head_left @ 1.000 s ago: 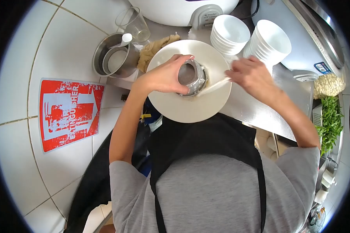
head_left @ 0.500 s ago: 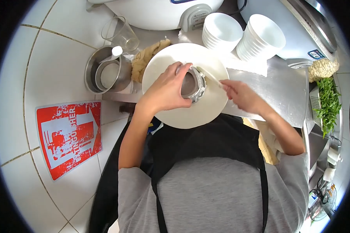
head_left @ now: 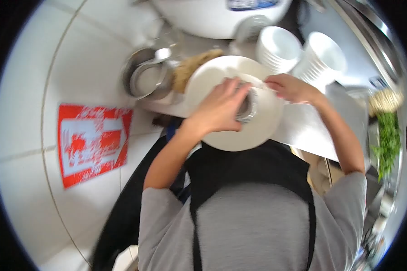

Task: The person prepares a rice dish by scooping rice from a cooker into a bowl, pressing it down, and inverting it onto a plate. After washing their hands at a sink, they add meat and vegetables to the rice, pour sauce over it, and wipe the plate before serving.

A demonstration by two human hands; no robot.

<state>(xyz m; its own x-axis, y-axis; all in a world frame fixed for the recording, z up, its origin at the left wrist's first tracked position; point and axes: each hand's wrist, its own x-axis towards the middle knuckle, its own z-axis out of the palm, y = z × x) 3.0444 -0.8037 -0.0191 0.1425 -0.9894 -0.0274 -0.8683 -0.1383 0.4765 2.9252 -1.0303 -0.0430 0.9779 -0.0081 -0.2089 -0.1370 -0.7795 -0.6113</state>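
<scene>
A large cream-white plate (head_left: 264, 128) lies in front of me at the counter's edge. My left hand (head_left: 219, 106) is closed around a round metal mould (head_left: 251, 107) standing on the plate, thumb near me and fingers on the far side. White bits cling to the mould's rim; its contents are shadowed. In my right hand (head_left: 294, 89), beyond the mould to the right, is the handle of a pale spatula (head_left: 254, 81). Its blade points left over the plate, close to the mould's far side, and motion blurs it.
A steel pot (head_left: 135, 74) holding a smaller cup, a glass jar (head_left: 169, 40) and a tan cloth (head_left: 190, 70) are left of the plate. Stacked white bowls (head_left: 280, 47) stand behind. A large white appliance (head_left: 203, 18) is at the back; green leaves (head_left: 386, 144) lie right.
My right hand has moved away from me, taking the spatula from the mould's right to its far side. My left hand still holds the mould. The whole view has shifted.
</scene>
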